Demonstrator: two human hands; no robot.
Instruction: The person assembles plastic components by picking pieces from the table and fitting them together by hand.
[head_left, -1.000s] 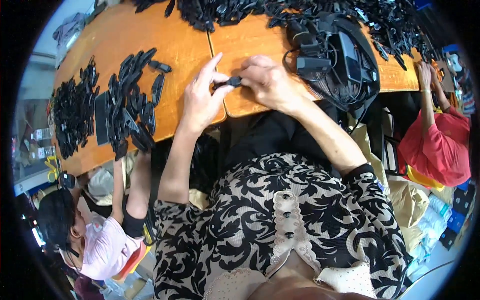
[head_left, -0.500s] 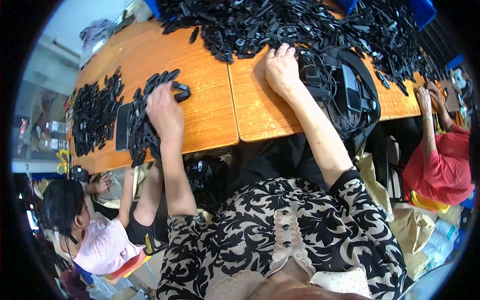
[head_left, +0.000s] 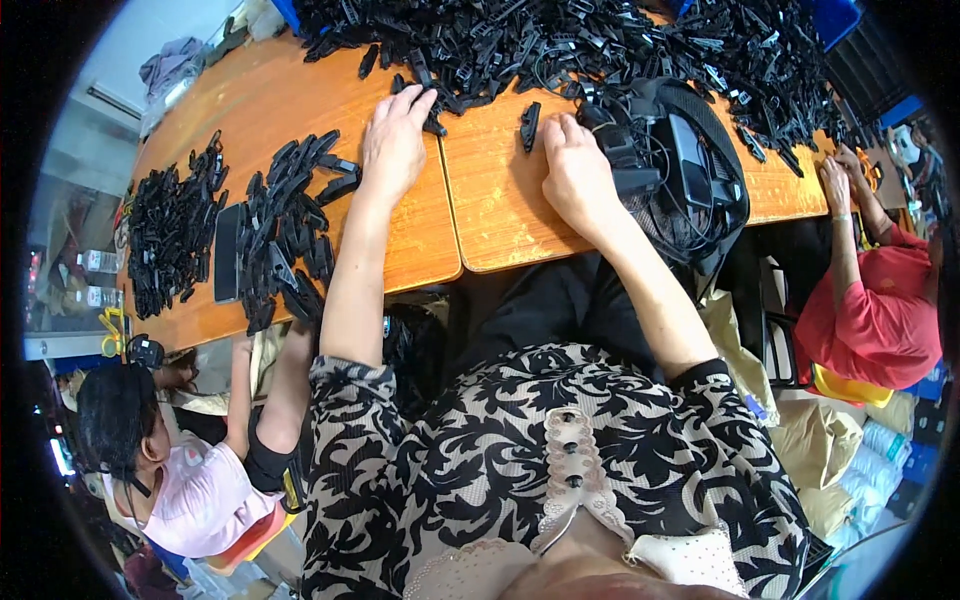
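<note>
My left hand [head_left: 393,145] lies at the near edge of a big heap of small black plastic clip-like pieces [head_left: 480,50]. Its fingers are stretched out, their tips touching the outermost pieces. My right hand [head_left: 582,180] rests on the table with its fingers curled in; whatever they hold, if anything, is hidden. Just left of its fingertips lies a single black clip-like piece [head_left: 530,127]. Beside the right hand is a black mesh bag [head_left: 735,150] with cables and a dark phone-like device [head_left: 692,160]. A smaller pile of black pieces [head_left: 290,200] sits left of my left forearm.
On the far left lies another pile of black pieces [head_left: 172,235], with a flat dark phone [head_left: 229,255] between the piles. Yellow-handled scissors [head_left: 112,322] are at the table's left corner. A person in pink [head_left: 195,490] sits at left, another in red [head_left: 865,310] at right.
My left hand has moved from the smaller left pile to the big heap's edge. My right hand has drawn back slightly from the heap, and a single piece now shows beside it.
</note>
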